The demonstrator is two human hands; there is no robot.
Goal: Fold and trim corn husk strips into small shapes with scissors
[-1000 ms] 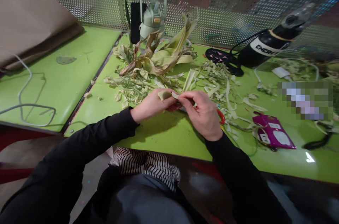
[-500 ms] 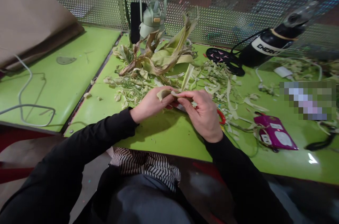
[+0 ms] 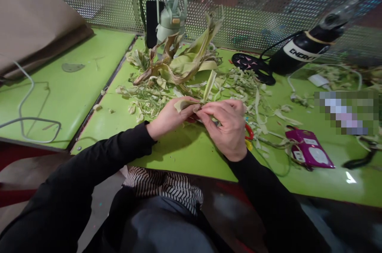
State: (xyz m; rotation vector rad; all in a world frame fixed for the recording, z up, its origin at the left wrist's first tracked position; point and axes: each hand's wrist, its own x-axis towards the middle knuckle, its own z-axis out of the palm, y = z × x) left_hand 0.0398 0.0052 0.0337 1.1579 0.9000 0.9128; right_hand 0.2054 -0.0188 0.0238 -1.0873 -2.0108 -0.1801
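- Pale husk strip (image 3: pixel 182 104): between both hands, over the green table (image 3: pixel 167 153).
- Left hand (image 3: pixel 171 117): thumb clamped on strip; other fingers mostly hidden.
- Right hand (image 3: pixel 226 125): thumb and forefinger pinched on strip's right end; exact contact hard to make out.
- Red loop (image 3: pixel 250 131): partly hidden behind right hand.

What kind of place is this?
It looks like a hands-on work area, maybe a small workshop, though I can't be sure. The clues are the green tabletop, the leafy scraps strewn over it and the perforated panel along the back.
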